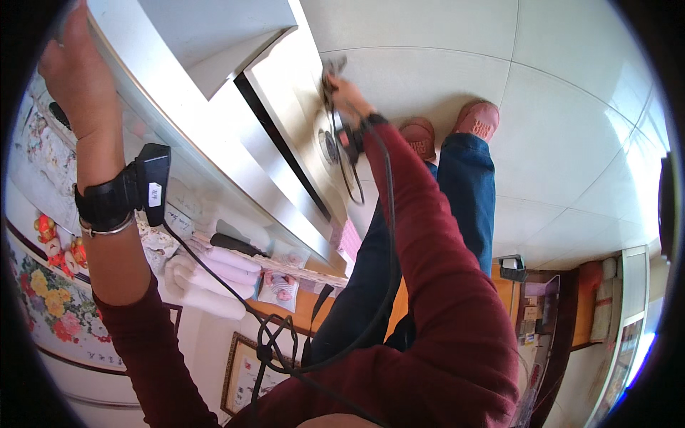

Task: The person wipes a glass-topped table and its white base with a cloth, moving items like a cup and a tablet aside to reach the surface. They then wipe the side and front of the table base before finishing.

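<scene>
My right hand (348,99) is closed on a grey, crumpled cloth (335,67), blurred, at the edge of a pale drawer front (289,69) with a round, dark-centred fitting (329,145). At the upper left, my left hand (80,75) is at the rim of the white furniture top (176,101); its fingertips are cut off by the picture's edge, so its grip is unclear. Both wrists wear black straps with devices; the left device (154,184) bears a small label. A black cable (389,214) runs along my right sleeve.
Below my arms, the cable forms a tangled loop (265,352). Rolled pale towels (214,273), red-and-gold figurines (53,243) and a framed picture (241,374) are at the left. Pink shoes (478,120) stand on pale floor tiles (562,144). A dark box-like object (512,267) is at the right.
</scene>
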A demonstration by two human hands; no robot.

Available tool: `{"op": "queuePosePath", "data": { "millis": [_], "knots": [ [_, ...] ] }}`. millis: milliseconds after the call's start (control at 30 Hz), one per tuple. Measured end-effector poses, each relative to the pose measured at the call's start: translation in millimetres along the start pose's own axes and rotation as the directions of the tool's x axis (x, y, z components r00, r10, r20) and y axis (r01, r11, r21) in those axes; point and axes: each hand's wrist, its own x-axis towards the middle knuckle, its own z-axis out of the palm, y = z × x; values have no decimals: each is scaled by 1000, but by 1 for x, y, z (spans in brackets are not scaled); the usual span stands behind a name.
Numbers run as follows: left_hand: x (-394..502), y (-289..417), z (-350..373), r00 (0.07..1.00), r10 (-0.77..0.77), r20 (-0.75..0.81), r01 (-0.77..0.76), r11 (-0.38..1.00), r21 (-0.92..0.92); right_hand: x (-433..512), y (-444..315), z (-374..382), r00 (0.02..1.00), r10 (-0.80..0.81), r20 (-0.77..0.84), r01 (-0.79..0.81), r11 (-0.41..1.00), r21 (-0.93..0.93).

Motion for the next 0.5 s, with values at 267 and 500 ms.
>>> {"op": "queuePosePath", "data": {
  "millis": [267,500],
  "knots": [
    [8,3,-1,1000,20,-10,-21,998,-61,-145,-11,27,860,-46,-508,241,915,324],
    [4,8,0,998,48,-28,-48,999,3,-150,-134,64,791,-357,-497,440,896,56]
  ]
}}
